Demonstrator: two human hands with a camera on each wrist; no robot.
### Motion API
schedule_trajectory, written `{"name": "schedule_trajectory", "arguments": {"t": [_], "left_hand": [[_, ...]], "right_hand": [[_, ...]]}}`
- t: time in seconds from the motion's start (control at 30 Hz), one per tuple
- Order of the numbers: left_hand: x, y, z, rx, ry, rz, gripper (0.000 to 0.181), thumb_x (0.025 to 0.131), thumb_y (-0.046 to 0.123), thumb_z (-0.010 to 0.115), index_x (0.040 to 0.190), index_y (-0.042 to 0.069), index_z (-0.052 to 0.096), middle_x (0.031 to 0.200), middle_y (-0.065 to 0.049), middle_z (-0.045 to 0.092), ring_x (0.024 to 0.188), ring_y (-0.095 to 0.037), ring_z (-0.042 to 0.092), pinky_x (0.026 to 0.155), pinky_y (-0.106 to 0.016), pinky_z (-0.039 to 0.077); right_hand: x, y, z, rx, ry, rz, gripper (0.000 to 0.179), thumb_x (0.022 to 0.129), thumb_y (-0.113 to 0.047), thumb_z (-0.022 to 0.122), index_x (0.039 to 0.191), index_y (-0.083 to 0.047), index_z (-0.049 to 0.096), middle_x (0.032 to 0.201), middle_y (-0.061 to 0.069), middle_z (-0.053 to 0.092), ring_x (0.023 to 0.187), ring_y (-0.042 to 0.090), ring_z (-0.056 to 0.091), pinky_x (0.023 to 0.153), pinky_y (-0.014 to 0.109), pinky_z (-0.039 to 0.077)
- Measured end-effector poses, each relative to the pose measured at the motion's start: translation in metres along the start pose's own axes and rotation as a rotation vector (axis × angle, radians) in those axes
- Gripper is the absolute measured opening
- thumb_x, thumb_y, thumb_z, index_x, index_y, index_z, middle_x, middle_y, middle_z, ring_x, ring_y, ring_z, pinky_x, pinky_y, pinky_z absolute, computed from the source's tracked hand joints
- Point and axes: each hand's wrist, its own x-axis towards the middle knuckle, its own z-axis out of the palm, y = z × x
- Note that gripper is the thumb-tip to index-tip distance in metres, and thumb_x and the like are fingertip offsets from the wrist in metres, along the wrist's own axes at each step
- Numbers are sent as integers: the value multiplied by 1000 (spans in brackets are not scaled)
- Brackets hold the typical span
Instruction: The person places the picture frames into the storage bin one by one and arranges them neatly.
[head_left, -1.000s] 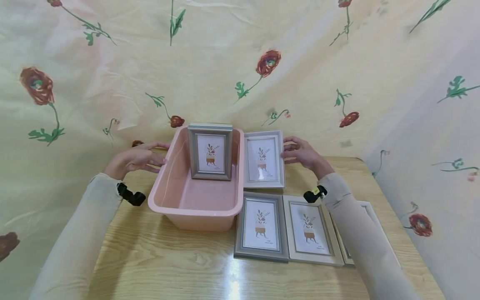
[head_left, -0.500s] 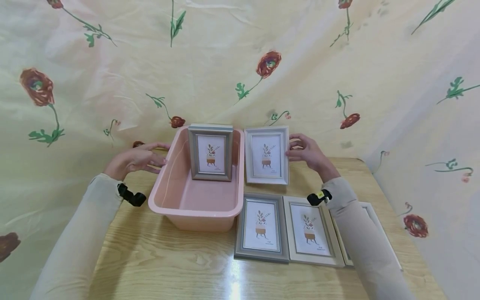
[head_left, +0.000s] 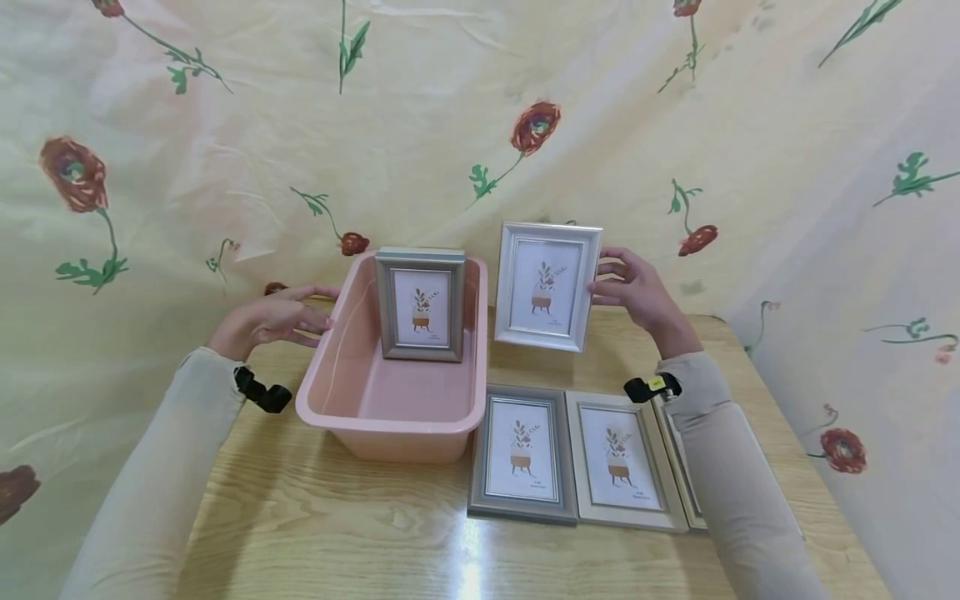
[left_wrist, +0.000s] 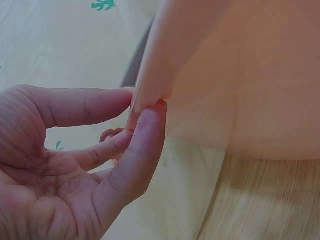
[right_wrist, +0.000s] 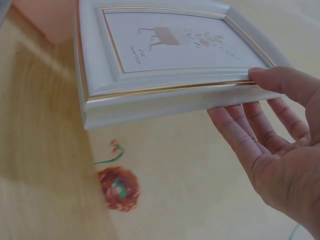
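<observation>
With left hand (head_left: 277,321), fingers (left_wrist: 142,145) pinching, gripped tub (head_left: 405,442) by left rim. Had taupe frame (head_left: 422,312) leaning upright inside, near far end. Had gray frame (head_left: 522,454) flat on counter (head_left: 337,533), right of tub. Held white frame (head_left: 547,287) off counter, near tub, pinching right edge with right hand (head_left: 633,287). Had beige frame (head_left: 626,462) beside gray, then last frame (head_left: 682,467), partly hidden.

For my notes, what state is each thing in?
Pink tub: upright, unlidded
Taupe frame: standing inside tub
White frame: held aloft
Gray frame: lying face-up
Cream frame: lying face-up
Rightmost frame: lying, partly hidden
Left hand: pinching tub rim
Right hand: gripping white frame
</observation>
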Motion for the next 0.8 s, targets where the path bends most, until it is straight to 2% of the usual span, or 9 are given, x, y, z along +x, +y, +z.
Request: {"name": "schedule_trajectory", "arguments": {"t": [0.17,0.33,0.5,0.8], "left_hand": [[1,-1,-1,5,0,2,78,99,11,62,162,8,16,122,-4,62,101,-14,66,100,-44,56],[1,-2,-2,7,7,-2,77,99,11,63,161,8,17,123,-5,64,101,-15,67,98,-44,57],[-1,-2,-2,9,13,-1,77,98,10,63,161,8,19,123,-7,65,100,-16,67,97,-43,58],[0,-3,-3,2,2,7,76,99,9,61,162,8,17,118,-2,67,98,-13,67,95,-40,58]], "right_hand": [[-2,-17,0,3,25,-64,49,93,9,66,136,-12,54,111,0,67,93,11,72,77,27,63],[-4,-37,3,60,15,-146,51,92,13,65,136,-10,55,111,3,68,92,14,73,77,28,63],[-5,-56,7,71,9,-223,50,91,16,63,134,-10,57,110,5,68,90,15,74,75,28,63],[-8,-83,18,112,-5,-274,51,90,16,64,135,-7,56,113,9,66,91,18,73,76,30,63]]}}
